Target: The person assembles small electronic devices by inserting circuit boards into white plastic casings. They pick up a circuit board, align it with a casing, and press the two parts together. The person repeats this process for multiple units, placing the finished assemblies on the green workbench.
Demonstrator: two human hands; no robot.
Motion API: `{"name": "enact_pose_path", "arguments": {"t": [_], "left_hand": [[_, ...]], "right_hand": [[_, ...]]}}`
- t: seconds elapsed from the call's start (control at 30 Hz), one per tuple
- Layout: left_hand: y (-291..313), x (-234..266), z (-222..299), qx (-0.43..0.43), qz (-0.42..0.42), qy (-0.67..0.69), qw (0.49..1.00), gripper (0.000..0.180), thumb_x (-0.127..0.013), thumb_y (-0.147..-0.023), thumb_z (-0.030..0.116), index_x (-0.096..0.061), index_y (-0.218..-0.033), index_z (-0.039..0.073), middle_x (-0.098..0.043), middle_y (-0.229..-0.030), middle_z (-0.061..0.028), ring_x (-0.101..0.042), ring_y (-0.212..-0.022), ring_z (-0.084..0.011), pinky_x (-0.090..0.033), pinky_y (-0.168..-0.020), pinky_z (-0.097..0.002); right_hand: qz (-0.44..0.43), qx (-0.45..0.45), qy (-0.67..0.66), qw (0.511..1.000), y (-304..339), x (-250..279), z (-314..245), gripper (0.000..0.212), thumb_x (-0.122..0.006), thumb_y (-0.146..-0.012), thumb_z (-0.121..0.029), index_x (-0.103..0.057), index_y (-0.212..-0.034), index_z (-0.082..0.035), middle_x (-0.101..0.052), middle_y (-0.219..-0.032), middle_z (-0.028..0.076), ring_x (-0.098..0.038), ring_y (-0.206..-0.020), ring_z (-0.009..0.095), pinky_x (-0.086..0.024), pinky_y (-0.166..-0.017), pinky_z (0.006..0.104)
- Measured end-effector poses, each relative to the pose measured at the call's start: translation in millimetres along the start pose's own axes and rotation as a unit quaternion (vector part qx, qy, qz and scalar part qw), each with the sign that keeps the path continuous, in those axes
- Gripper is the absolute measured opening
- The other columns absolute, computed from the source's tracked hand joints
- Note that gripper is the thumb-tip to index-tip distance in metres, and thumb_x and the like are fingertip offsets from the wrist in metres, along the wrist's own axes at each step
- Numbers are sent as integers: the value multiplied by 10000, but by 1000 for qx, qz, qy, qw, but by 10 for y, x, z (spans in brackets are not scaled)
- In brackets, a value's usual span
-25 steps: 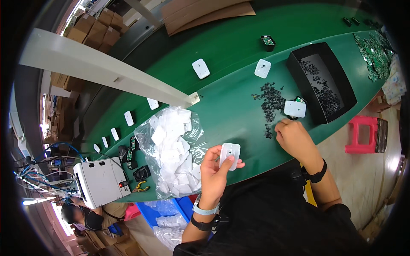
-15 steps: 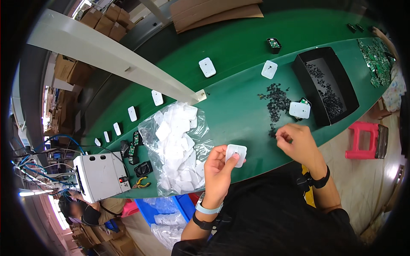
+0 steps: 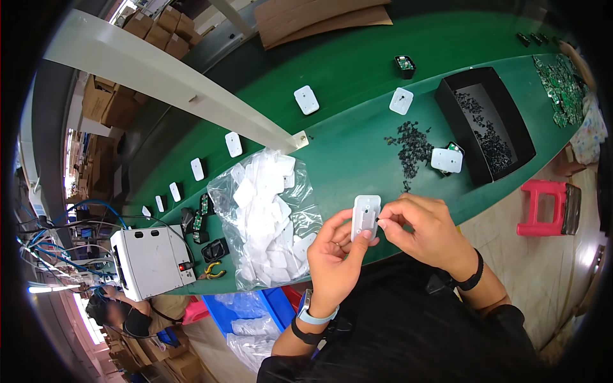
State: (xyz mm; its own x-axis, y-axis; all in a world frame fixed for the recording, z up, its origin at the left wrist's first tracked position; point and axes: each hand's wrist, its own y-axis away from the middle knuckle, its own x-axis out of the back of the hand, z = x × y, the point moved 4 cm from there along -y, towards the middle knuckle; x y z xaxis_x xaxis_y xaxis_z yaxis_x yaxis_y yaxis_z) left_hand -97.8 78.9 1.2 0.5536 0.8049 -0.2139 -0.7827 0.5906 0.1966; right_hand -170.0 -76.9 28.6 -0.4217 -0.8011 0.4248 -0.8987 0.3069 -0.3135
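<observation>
A white plastic cover [image 3: 366, 207] stands tilted up in my left hand [image 3: 336, 256], the thumb pressing on its lower part. A dark dot shows on its face. Close against its right edge, my right hand [image 3: 424, 231] is closed in a pinch on a small black part [image 3: 380, 221], mostly hidden by the fingertips. Beyond that hand lies a loose pile of small black parts [image 3: 410, 145] on the green table. Another white cover [image 3: 446, 161] rests over a black housing with a circuit board, right of the pile. One more white cover [image 3: 401, 101] lies behind it.
A black box [image 3: 456, 127] with more small parts stands at right, before a heap of circuit boards [image 3: 562, 96] near another person's arm. Left are a clear bag of white covers [image 3: 262, 210], pliers [image 3: 212, 271] and a white machine [image 3: 152, 262]. A pale post [image 3: 191, 96] slants across the belt.
My right hand has come left from the pile's near end to the cover, now with a small black part in its fingertips. My left hand has turned the cover more upright.
</observation>
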Motion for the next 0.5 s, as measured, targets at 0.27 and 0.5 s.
{"name": "enact_pose_path", "arguments": {"t": [0.27, 0.5], "left_hand": [[52, -63, 30, -32, -26, -11, 999, 389, -605, -953, -113, -474, -1318, -77, -698, -1180, -207, -704, -1038, -216, -612, -873, -332], [59, -89, 4, -41, -39, -13, 998, 378, -604, -952, -115, -489, -1310, -81, -692, -1184, -191, -699, -1033, -196, -613, -851, -319]], "right_hand": [[19, 41, 55, 997, 4, -56, -8, 129, -740, -871, -57, -620, -910, -30, -607, -755, 81, -635, -607, 251, -517, -555, 362], [34, 79, 111, 990, 16, -37, -50, 131, -742, -863, -62, -624, -915, -35, -587, -776, 77, -624, -594, 253, -520, -537, 363]]}}
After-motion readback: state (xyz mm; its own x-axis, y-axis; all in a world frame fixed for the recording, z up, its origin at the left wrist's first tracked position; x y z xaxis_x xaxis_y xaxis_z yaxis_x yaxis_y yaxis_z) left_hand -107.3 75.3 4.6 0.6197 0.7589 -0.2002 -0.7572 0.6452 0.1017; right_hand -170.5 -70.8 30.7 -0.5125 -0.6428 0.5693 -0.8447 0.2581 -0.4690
